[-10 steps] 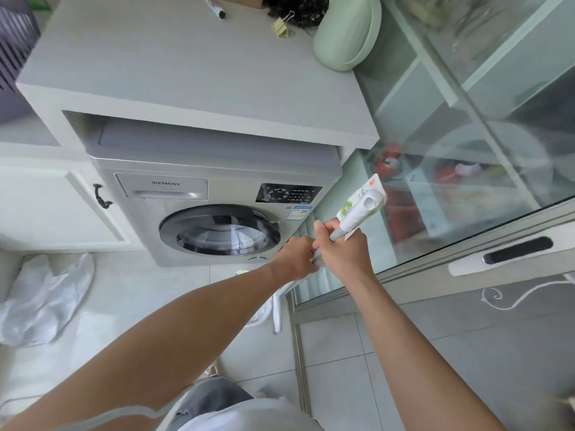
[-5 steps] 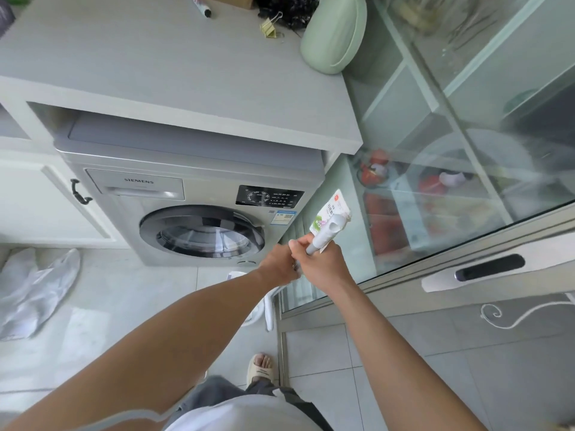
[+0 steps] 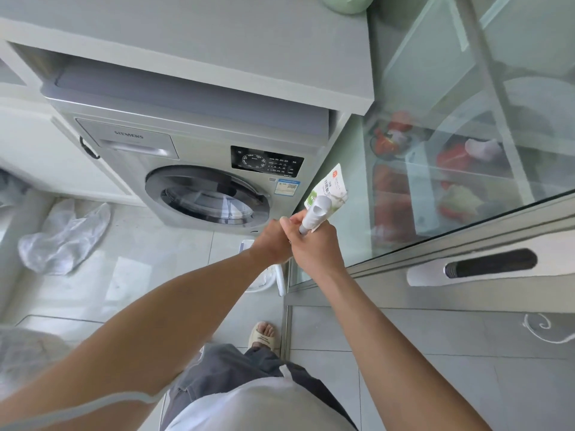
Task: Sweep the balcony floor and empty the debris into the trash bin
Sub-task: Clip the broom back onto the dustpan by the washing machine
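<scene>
Both hands grip a white broom handle (image 3: pixel 315 214) that stands close to the right corner of the washing machine. A green and white label card (image 3: pixel 330 187) hangs at the handle's top end. My left hand (image 3: pixel 270 244) holds the shaft just below my right hand (image 3: pixel 315 248), and the two touch. Under the hands a white plastic part (image 3: pixel 279 276) of the sweeping set shows near the floor; most of it is hidden by my arms. No trash bin is in view.
A silver washing machine (image 3: pixel 205 194) sits under a grey counter (image 3: pixel 217 51) straight ahead. A glass sliding door (image 3: pixel 466 157) and its floor track (image 3: pixel 286 321) run along the right. A crumpled plastic bag (image 3: pixel 65 237) lies on the tiles at left. My sandalled foot (image 3: pixel 264 334) stands by the track.
My hands and the handle have drifted left and lower in view while keeping their grip. The camera has tilted down, bringing my foot and legs into view.
</scene>
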{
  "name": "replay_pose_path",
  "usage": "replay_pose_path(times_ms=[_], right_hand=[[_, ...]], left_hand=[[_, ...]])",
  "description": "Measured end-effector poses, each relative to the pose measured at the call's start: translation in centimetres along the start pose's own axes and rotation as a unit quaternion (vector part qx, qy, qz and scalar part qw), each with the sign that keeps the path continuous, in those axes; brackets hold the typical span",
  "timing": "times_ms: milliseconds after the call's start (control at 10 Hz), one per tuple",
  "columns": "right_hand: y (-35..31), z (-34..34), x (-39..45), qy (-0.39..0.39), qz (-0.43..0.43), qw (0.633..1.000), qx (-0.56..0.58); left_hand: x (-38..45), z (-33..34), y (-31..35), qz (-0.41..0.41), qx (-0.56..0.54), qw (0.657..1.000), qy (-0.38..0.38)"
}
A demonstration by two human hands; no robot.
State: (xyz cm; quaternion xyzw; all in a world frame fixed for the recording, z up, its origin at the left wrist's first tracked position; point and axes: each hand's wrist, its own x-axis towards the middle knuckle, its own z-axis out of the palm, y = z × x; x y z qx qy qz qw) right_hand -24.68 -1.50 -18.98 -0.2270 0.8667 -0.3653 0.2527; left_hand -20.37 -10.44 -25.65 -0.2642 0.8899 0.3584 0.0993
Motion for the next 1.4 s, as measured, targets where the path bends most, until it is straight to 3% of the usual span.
replay_pose_path(times_ms=[200, 300, 500, 800, 1000, 1200, 1400], right_hand=[[1.6, -0.1, 0.9, 0.067, -0.020, 0.997, -0.017], [2.1, -0.3, 1.1, 0.061, -0.006, 0.998, 0.018], [2.3, -1.3, 0.5, 0.029, -0.012, 0.999, 0.035], [5.5, -0.9, -1.1, -0.046, 0.016, 0.998, -0.046], [6.9, -0.1, -1.4, -0.065, 0.059, 0.996, -0.030], [6.4, -0.6, -1.6, -0.075, 0.049, 0.995, -0.034], [6.5, 0.2, -1.9, -0.088, 0.061, 0.994, -0.036]], left_hand=[[0.7, 0.9, 1.8, -0.018, 0.011, 0.999, 0.033], [0.9, 1.5, 2.1, -0.021, 0.017, 0.998, 0.049], [0.5, 1.1, 2.4, -0.021, 0.039, 0.998, 0.052], [0.2, 1.5, 1.3, -0.057, -0.060, 0.996, 0.039], [1.0, 2.0, 0.3, -0.074, -0.115, 0.989, 0.048], [0.9, 1.5, 0.5, -0.067, -0.104, 0.992, 0.008], [-1.2, 0.3, -0.9, -0.074, -0.129, 0.989, 0.023]])
